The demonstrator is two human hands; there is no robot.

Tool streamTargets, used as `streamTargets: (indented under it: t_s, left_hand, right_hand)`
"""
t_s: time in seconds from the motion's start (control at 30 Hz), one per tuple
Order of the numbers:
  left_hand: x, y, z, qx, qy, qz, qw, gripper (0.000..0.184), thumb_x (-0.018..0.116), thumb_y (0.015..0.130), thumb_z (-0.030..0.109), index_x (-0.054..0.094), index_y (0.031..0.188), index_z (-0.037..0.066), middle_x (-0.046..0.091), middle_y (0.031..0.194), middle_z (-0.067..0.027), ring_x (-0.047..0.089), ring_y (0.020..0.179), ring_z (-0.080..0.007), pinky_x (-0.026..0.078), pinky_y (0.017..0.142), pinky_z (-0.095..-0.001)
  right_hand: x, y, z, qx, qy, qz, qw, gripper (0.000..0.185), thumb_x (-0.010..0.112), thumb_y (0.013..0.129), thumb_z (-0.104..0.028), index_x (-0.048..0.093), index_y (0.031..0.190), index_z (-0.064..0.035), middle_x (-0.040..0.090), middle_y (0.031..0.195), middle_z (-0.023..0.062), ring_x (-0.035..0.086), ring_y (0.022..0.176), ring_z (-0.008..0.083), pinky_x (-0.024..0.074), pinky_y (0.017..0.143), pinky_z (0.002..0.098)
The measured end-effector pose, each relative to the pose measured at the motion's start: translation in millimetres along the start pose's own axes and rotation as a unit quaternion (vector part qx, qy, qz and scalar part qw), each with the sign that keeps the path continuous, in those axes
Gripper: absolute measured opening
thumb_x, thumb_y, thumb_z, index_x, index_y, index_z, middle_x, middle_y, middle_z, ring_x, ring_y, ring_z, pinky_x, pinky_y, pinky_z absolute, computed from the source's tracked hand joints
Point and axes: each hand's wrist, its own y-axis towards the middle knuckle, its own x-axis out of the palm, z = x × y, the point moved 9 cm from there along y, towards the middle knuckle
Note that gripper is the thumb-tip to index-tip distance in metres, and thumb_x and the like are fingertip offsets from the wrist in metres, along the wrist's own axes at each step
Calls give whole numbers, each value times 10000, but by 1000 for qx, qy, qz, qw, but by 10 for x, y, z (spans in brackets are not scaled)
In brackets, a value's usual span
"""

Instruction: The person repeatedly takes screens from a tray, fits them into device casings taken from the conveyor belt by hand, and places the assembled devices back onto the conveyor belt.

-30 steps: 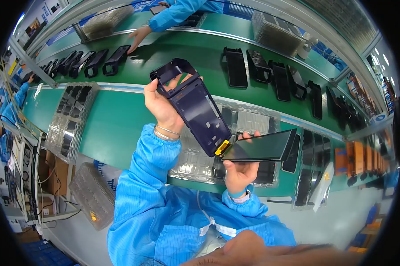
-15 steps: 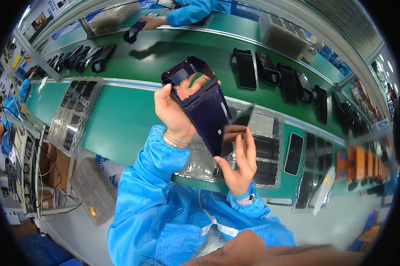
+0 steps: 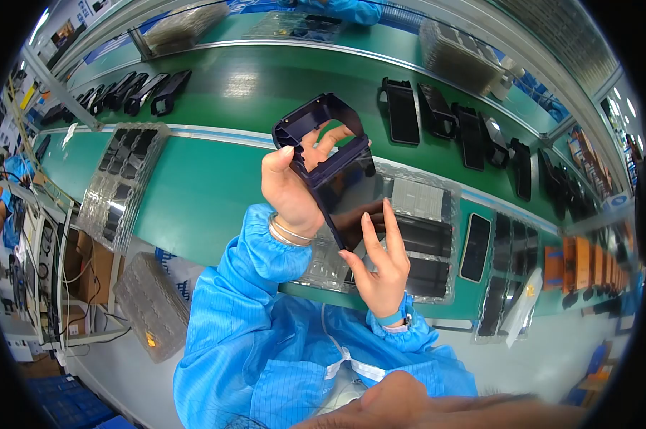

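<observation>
My left hand [image 3: 291,189] is wrapped round a dark handheld-device housing [image 3: 316,168], thumb on its side and fingers showing through the square opening at its upper end. A glossy black screen panel [image 3: 355,187] lies over the housing's long flat part and mirrors my fingers. With fingers extended, my right hand [image 3: 382,279] keeps its fingertips on the panel's right edge and its thumb by the lower end. Whether the panel sits flush cannot be made out. Below is a clear plastic tray [image 3: 453,214] holding dark flat panels.
A phone [image 3: 475,247] lies right of the tray, beside another tray of panels [image 3: 509,257]. Several black devices [image 3: 400,111] stand along the green conveyor [image 3: 266,79]. At left is a tray of small dark parts [image 3: 123,171]. Orange holders [image 3: 577,264] stand far right.
The screen panel has gone from tilted beside the housing to lying over it. Both hands and the housing have shifted slightly. The co-worker's hand with a black device has left the conveyor.
</observation>
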Motion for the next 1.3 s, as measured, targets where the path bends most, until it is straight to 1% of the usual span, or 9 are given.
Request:
streamTargets:
  t_s: [0.27,0.4,0.6,0.93,0.97,1.03,1.1,1.2,1.3]
  left_hand:
    - [11,-97,-86,-26,51,56,997,599,468,895,387,385,1326,-21,496,1301,-249,567,1105,-352,482,935,-474]
    - [-26,-280,-209,24,287,53,956,601,720,730,-59,445,1263,-22,588,1164,-135,596,1029,-180,494,884,-303]
    - [-75,-269,-268,-9,271,53,961,586,676,730,-91,428,1259,-44,629,1084,-167,643,984,-233,519,878,-344]
    - [132,-389,-302,-59,323,-36,944,682,645,818,74,286,1390,-27,535,1251,-229,550,1154,-327,442,971,-424]
    - [166,-400,-283,-63,347,-68,933,713,648,834,125,255,1411,-24,505,1295,-235,516,1204,-328,410,1005,-428]
    - [255,-418,-248,-41,441,-156,883,747,678,833,254,273,1401,-12,392,1399,-231,409,1286,-328,284,1083,-453]
    - [325,-477,-195,48,544,-153,824,616,713,787,232,453,1305,25,401,1392,-227,388,1290,-371,279,1072,-490]
    - [600,-625,-316,80,657,-255,705,450,768,725,251,633,1114,70,400,1410,-213,340,1321,-391,294,1069,-437]
    - [388,-625,-447,62,667,-190,718,336,835,641,237,707,930,123,400,1408,-200,325,1309,-401,330,1022,-452]
  right_hand:
    - [-17,41,-25,-10,-38,-9,999,593,791,663,-122,603,1219,-38,381,1407,278,491,1185,441,450,938,455]
    - [-17,47,25,-3,-61,0,998,578,793,668,-155,613,1210,-58,375,1415,269,456,1221,441,434,941,458]
    - [-27,-17,-25,-9,-184,-6,983,711,807,639,-311,567,1275,-103,345,1445,236,279,1331,488,281,950,676]
    - [-45,18,255,41,120,-25,992,820,806,644,-112,440,1374,-37,364,1403,234,484,1194,367,436,956,462]
    - [-9,10,357,56,227,-51,971,817,802,653,-106,430,1375,-13,367,1408,222,493,1194,326,443,956,460]
    - [234,-89,551,240,627,-124,731,826,741,750,-343,374,1384,38,414,1390,204,528,1175,290,491,922,427]
    - [249,-38,550,211,788,-82,572,853,622,802,-504,337,1397,36,413,1390,216,562,1122,297,509,899,432]
    - [317,-95,702,219,797,-46,560,849,534,835,-569,310,1404,20,414,1376,239,553,1113,306,511,884,439]
    - [327,-94,674,218,800,-35,558,842,542,837,-566,311,1406,10,422,1366,233,545,1121,313,512,884,435]
